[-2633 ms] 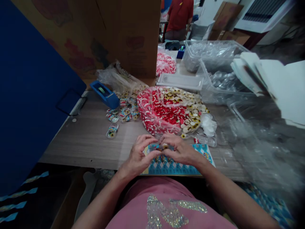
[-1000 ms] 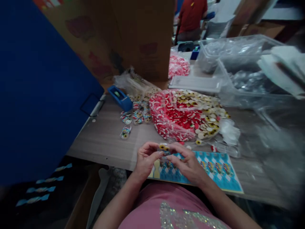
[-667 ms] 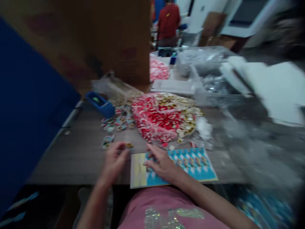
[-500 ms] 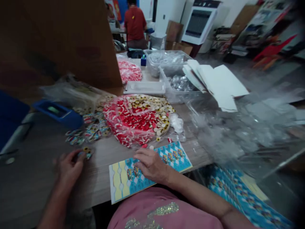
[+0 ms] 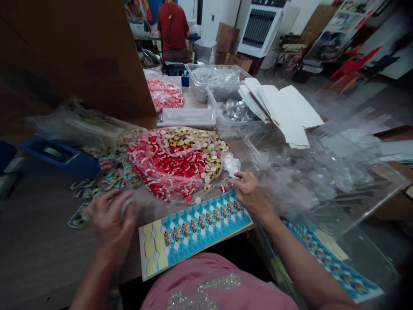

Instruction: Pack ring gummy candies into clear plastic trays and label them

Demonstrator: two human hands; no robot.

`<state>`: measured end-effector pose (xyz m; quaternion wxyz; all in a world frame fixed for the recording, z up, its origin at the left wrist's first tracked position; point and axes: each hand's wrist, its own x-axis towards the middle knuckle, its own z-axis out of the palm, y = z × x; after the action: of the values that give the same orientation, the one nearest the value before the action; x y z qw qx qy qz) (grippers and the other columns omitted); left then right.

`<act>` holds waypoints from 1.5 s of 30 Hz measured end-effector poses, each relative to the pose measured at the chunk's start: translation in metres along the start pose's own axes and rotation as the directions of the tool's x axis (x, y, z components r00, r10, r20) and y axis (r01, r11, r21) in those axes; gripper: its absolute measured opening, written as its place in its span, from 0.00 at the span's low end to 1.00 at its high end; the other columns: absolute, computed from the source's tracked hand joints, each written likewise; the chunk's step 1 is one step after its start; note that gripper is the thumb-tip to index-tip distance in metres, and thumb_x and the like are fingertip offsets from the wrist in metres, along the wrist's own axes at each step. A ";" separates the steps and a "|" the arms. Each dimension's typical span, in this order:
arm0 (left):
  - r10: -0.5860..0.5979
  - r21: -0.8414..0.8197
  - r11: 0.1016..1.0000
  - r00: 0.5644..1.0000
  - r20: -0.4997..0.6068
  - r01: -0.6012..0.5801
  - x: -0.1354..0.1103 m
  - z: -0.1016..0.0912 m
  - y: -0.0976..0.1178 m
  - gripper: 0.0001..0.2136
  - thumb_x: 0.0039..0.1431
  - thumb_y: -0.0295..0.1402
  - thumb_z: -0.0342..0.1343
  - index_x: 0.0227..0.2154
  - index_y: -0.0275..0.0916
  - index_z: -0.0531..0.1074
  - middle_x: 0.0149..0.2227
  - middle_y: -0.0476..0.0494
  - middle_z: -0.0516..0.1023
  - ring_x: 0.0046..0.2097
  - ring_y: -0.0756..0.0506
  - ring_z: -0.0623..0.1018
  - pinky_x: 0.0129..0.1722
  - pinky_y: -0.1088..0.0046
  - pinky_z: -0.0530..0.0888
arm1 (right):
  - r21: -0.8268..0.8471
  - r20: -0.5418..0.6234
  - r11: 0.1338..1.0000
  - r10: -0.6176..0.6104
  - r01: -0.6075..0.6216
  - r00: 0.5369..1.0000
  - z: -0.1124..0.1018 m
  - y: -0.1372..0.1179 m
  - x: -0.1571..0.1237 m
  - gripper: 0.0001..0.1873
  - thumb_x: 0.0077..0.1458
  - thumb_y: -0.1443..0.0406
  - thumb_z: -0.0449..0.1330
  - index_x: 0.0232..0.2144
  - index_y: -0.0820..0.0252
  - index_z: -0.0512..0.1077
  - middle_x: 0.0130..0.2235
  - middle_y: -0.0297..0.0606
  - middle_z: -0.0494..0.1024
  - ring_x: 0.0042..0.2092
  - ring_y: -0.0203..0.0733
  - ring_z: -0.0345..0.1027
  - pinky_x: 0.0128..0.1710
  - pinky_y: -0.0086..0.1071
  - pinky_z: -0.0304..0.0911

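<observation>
My left hand point(image 5: 111, 215), smeared by motion, is raised over the table with its fingers curled round a small pale piece that is too blurred to name. Beside it lie small filled clear packs point(image 5: 79, 216) with colourful printing. My right hand point(image 5: 251, 193) reaches to the crumpled white wad point(image 5: 231, 164); its thumb and fingers pinch together there, and what is between them is hidden. A sheet of blue and yellow stickers point(image 5: 196, 228) lies at the table's front edge, with several yellow strips bare on the left. Behind it sits an open bag of red and yellow pieces point(image 5: 177, 161).
A blue tape dispenser point(image 5: 61, 155) stands on the left by a large cardboard box point(image 5: 74, 64). Clear tubs point(image 5: 240, 125) with plastic shells and white cards point(image 5: 280, 107) are behind on the right. More clear plastic point(image 5: 306, 185) sits on the right. A person in red point(image 5: 173, 30) is farther back.
My right hand has left the sticker sheet and moved right to the white wad. My left hand has lifted from the table, leaving a small pack among the others. The view has shifted slightly.
</observation>
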<state>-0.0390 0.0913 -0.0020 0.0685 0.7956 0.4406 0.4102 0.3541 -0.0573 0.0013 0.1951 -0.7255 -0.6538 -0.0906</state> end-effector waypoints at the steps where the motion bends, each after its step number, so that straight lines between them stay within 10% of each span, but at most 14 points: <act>1: 0.088 0.010 0.996 0.996 -0.004 -0.088 0.000 0.004 0.017 0.09 0.53 0.31 0.61 0.39 0.41 0.76 0.46 0.38 0.74 0.51 0.35 0.70 0.56 0.49 0.59 | -0.041 0.016 0.999 -0.024 0.025 1.000 0.004 -0.002 0.007 0.14 0.58 0.70 0.55 0.41 0.52 0.79 0.47 0.45 0.74 0.48 0.49 0.63 0.46 0.42 0.59; 6: 0.193 -0.109 0.976 0.981 0.036 -0.188 -0.003 0.011 0.078 0.10 0.51 0.25 0.61 0.36 0.44 0.77 0.40 0.43 0.80 0.46 0.39 0.75 0.47 0.57 0.69 | -0.108 0.066 0.983 -0.145 0.152 0.987 0.010 -0.003 0.030 0.09 0.55 0.70 0.58 0.32 0.54 0.79 0.46 0.42 0.75 0.48 0.49 0.61 0.43 0.40 0.52; 12: 0.123 -0.486 0.873 0.977 0.174 -0.023 -0.021 0.017 0.108 0.10 0.56 0.23 0.57 0.39 0.41 0.76 0.31 0.46 0.78 0.33 0.47 0.77 0.33 0.71 0.73 | 0.027 -0.075 0.984 -0.174 0.177 0.982 -0.002 0.000 0.006 0.10 0.58 0.72 0.55 0.33 0.58 0.76 0.40 0.40 0.77 0.43 0.45 0.63 0.45 0.39 0.52; 18: 0.200 -0.514 0.857 0.933 0.299 -0.019 -0.015 0.039 0.134 0.08 0.58 0.25 0.55 0.38 0.40 0.77 0.29 0.44 0.79 0.31 0.47 0.76 0.32 0.72 0.73 | -0.111 -0.001 0.989 -0.097 0.096 0.995 0.021 0.000 0.010 0.16 0.57 0.69 0.57 0.47 0.52 0.75 0.47 0.43 0.74 0.47 0.49 0.61 0.43 0.41 0.50; 28: 0.016 -0.561 0.796 0.918 0.396 0.228 -0.012 0.045 0.144 0.06 0.57 0.28 0.57 0.34 0.39 0.80 0.28 0.44 0.81 0.29 0.48 0.78 0.31 0.74 0.74 | -0.078 -0.095 0.990 -0.123 0.116 0.988 -0.007 0.002 0.015 0.09 0.58 0.69 0.56 0.36 0.58 0.77 0.41 0.42 0.77 0.45 0.47 0.63 0.45 0.41 0.50; 37: 0.006 -0.584 0.761 0.896 0.443 0.284 -0.021 0.049 0.145 0.07 0.57 0.27 0.57 0.34 0.40 0.80 0.29 0.44 0.82 0.30 0.47 0.79 0.32 0.72 0.74 | -0.166 0.034 0.961 -0.217 0.219 0.976 0.013 0.000 0.029 0.09 0.53 0.72 0.58 0.30 0.56 0.77 0.39 0.39 0.80 0.44 0.47 0.65 0.43 0.41 0.49; 45: -0.061 -0.593 0.673 0.832 0.551 0.442 -0.018 0.037 0.155 0.14 0.59 0.31 0.56 0.48 0.38 0.76 0.42 0.38 0.82 0.39 0.44 0.80 0.41 0.66 0.76 | 0.085 -0.249 0.935 -0.315 0.345 0.916 -0.019 -0.023 0.016 0.02 0.55 0.65 0.63 0.30 0.56 0.74 0.29 0.41 0.78 0.32 0.43 0.67 0.35 0.40 0.56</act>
<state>0.0822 -0.0070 0.0361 0.5307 0.7139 0.3287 0.3172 0.3355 -0.0491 0.0284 0.2977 -0.5750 -0.7442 -0.1643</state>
